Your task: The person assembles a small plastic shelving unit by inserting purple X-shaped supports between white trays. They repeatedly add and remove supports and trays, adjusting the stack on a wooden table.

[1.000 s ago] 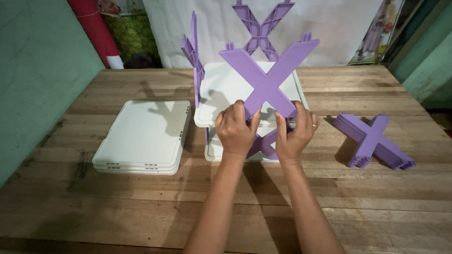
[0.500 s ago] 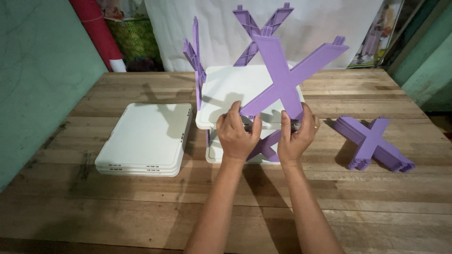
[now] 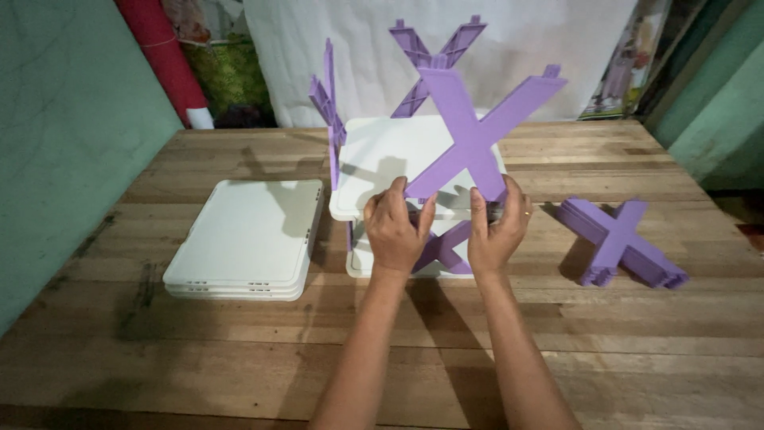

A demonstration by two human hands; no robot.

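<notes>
Two hands: both bare forearms come up from the near edge of the wooden table [image 3: 159, 374] and meet at the front of a half-built shelf unit.
Left hand [image 3: 395, 231]: back of the hand toward the camera, fingers curled together and clamped on the lower left leg of the purple X-shaped panel [image 3: 477, 135]; the thumb is hidden behind it.
Right hand [image 3: 495, 231]: mirrors the left, fingers closed on the panel's lower right leg, a ring on one finger, knuckles just beside the left hand's with a narrow gap between.
Held panel: upright and tilted to the right, its foot at the front edge of the upper white tray [image 3: 390, 155], its upper arms rising well above the tray.
Lower level: a lower white tray [image 3: 360, 259] lies flat on the table under the upper one, with a lower purple cross [image 3: 446, 248] showing between the two wrists; the hands hide how it joins.
Left of the hands: a stack of white trays [image 3: 243, 239] lies flat, apart from the unit.
Right of the hands: a stack of purple crosses [image 3: 617, 239] lies flat on the wood, well clear of the right hand.
Further back: a left side cross [image 3: 329, 103] stands edge-on at the upper tray's left side, and a rear cross [image 3: 434, 60] stands behind it.
Farthest: a white sheet [image 3: 557, 40] hangs behind the table, a red roll [image 3: 163, 56] leans at the left, and a green wall [image 3: 64, 119] runs along the left side.
</notes>
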